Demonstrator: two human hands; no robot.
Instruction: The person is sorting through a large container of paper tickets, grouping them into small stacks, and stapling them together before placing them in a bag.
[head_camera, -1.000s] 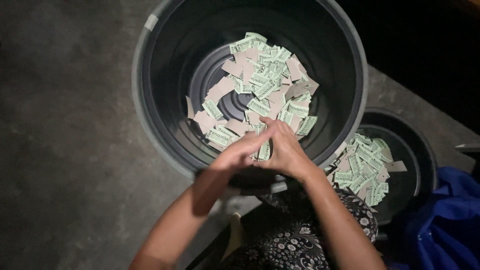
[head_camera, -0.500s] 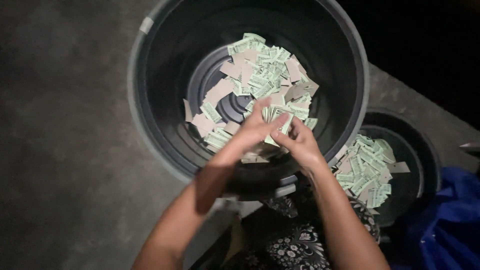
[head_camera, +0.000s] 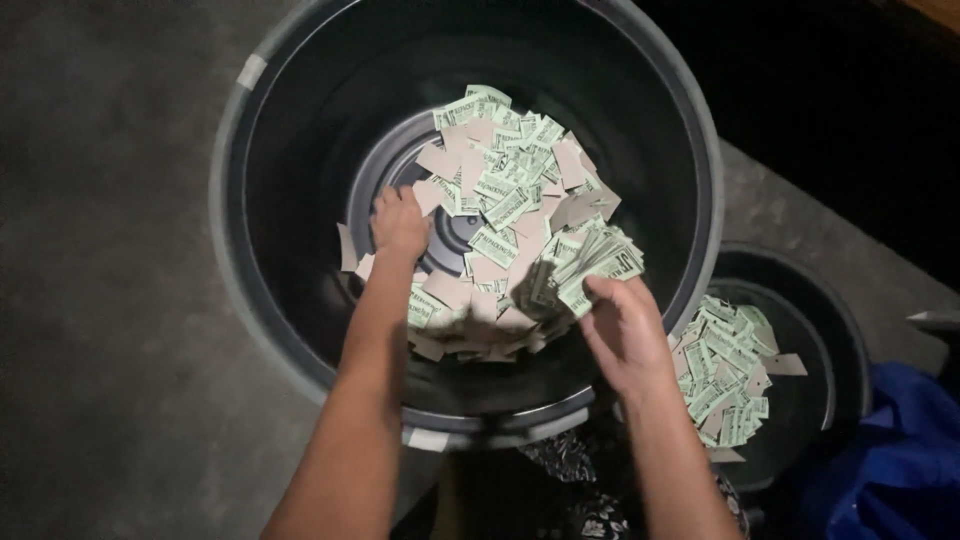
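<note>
A large dark bucket (head_camera: 250, 330) holds a heap of small green and tan paper tags (head_camera: 500, 190). My left hand (head_camera: 400, 222) reaches deep into the bucket and rests on the tags at the heap's left side, fingers curled down. My right hand (head_camera: 625, 330) hovers over the bucket's right side, gripping a fanned stack of green tags (head_camera: 590, 265).
A smaller dark bucket (head_camera: 835, 330) with several more green tags (head_camera: 725, 370) stands to the right. Blue fabric (head_camera: 890, 460) lies at the lower right. Patterned dark clothing (head_camera: 570, 490) shows below the big bucket. Grey concrete floor (head_camera: 100, 250) lies on the left.
My hands, joined together over the near rim, have separated. The left hand went down into the bucket onto the tags; the right moved right holding a stack.
</note>
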